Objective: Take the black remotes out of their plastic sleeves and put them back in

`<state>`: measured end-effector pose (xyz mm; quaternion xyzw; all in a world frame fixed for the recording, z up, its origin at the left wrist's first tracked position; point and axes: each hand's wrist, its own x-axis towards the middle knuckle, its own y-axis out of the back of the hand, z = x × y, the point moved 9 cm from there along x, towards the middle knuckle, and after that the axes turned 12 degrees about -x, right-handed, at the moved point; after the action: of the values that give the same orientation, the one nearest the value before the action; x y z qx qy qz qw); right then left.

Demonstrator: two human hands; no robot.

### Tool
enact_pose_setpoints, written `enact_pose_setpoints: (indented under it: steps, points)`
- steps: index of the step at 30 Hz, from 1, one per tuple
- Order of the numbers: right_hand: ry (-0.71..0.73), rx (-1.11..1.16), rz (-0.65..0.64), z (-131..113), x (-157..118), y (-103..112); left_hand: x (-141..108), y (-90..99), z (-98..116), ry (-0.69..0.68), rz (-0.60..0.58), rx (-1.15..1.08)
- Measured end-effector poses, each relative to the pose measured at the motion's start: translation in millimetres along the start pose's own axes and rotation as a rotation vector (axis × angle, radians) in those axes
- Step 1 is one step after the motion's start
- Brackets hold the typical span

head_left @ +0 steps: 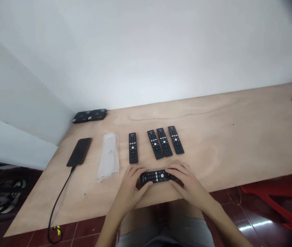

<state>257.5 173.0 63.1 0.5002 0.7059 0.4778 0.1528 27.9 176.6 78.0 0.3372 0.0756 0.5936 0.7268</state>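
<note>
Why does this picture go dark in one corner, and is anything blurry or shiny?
In the head view, the top right corner fades to black, likely the wide lens's edge; a bright streak of glare lies on the glossy red floor tiles; the slim black remote controls on the pale plywood tabletop look fairly sharp.

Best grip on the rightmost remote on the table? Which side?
Pinch the rightmost remote by its long edges at mid-body, coming from above and the right. It lies flat, buttons up, and is slim enough for a single hand. The neighbouring remote sits close on its left, so the right edge is freer.
</note>
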Motion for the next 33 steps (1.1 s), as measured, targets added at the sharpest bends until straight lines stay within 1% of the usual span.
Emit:
enact_pose_setpoints:
  steps: [2,6,9,11,16,19,22,24,27,29,33]
  points:
    - [0.006,0.000,-0.002,0.5,1.3,-2.8,-3.6,0.2,-2.1,0.009,-0.042,-0.039]
    - [0.046,0.004,0.005,-3.9,4.0,-4.1,-12.9,3.8,-8.9,0.012,-0.077,-0.073]
    - [0.073,0.022,0.002,-6.1,6.6,-0.7,-17.8,7.1,-11.4,-0.014,-0.080,-0.090]
    - [0.073,0.038,-0.007,-6.2,9.0,1.4,-18.5,8.5,-12.2,-0.005,-0.070,-0.099]
    - [0.028,0.093,0.002,-4.8,16.5,1.2,-14.3,10.5,-11.7,0.068,0.008,-0.134]
    - [0.010,0.058,-0.007,-4.8,19.8,-4.3,-13.1,8.8,-16.2,0.152,0.055,-0.173]
    - [0.072,0.007,-0.054,-11.3,22.8,-11.8,-14.3,5.4,-25.8,0.274,0.087,-0.230]
    - [0.122,0.001,-0.068,-15.5,25.5,-13.7,-13.4,2.7,-27.8,0.314,0.089,-0.256]
    - [0.169,0.020,-0.077,-17.7,30.9,-12.9,-6.7,-1.9,-20.6,0.285,0.051,-0.236]
    - [0.193,0.039,-0.098,-17.5,34.4,-12.4,-1.1,-6.9,-14.4,0.262,-0.004,-0.244]
    - [0.215,0.088,-0.144,-14.5,38.4,-11.6,4.1,-17.5,-14.2,0.330,-0.104,-0.367]
